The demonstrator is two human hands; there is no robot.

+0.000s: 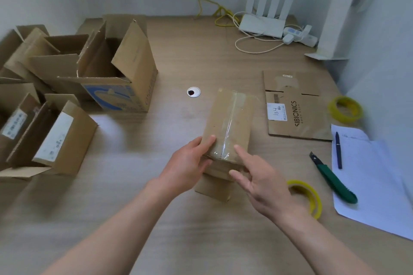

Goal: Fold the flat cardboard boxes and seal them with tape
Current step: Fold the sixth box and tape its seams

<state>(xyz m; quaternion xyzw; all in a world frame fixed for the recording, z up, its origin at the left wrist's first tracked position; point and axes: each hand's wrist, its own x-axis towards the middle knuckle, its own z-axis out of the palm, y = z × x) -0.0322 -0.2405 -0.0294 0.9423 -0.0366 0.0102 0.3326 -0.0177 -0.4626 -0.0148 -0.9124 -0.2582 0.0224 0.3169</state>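
A small folded cardboard box (232, 118) stands in the middle of the desk, a strip of clear tape running down its top seam. My left hand (187, 167) grips its near left corner, thumb on top. My right hand (257, 181) hovers at the near right corner with fingers spread, the index finger touching the top by the tape. A flat cardboard box (297, 109) printed SIBIONICS lies to the right. One yellow tape roll (310, 196) sits just right of my right wrist, another tape roll (345, 108) farther back right.
Several open cardboard boxes (107, 69) crowd the desk's left side. A green utility knife (335, 181), a pen (338, 149) and white paper (375, 185) lie at the right. A router (261, 24) with cables sits at the back. A cable grommet (193, 92) is mid-desk.
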